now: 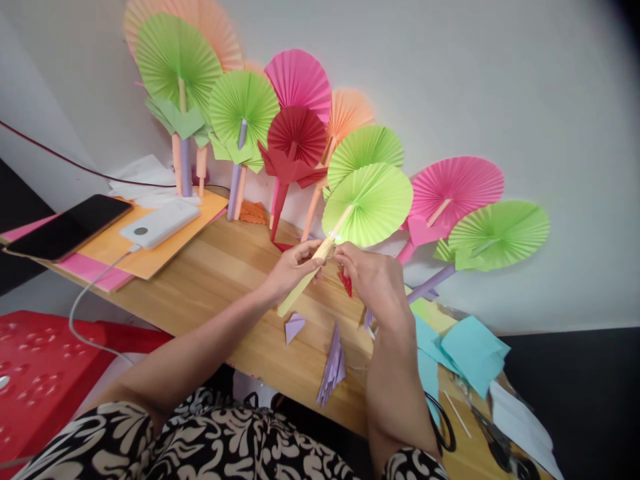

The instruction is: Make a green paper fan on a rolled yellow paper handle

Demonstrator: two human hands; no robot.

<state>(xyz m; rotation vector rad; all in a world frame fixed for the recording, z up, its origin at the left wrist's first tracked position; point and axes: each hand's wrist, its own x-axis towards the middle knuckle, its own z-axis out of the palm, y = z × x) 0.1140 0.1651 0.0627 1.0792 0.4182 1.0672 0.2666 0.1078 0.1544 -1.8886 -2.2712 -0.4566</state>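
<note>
A light-green pleated paper fan point(377, 200) with a pale yellow paper handle point(295, 298) is tilted over the wooden table. My left hand point(293, 269) is closed around the handle, just below the pleated disc. Close beside it, my right hand point(374, 277) is pinched at the upper end of the handle; whatever is between its fingertips is too small to make out. Under my hands lie a small purple paper piece point(295, 327), a folded purple paper strip point(333, 367) and a red pleated scrap point(345, 283).
Finished-looking pink fans point(457, 190), green fans point(244, 107) and a red fan point(297, 137) lean along the wall. A phone point(70, 227) and white power bank point(160, 225) rest on coloured paper at left. Blue paper point(475, 353) and scissors point(493, 440) lie at right.
</note>
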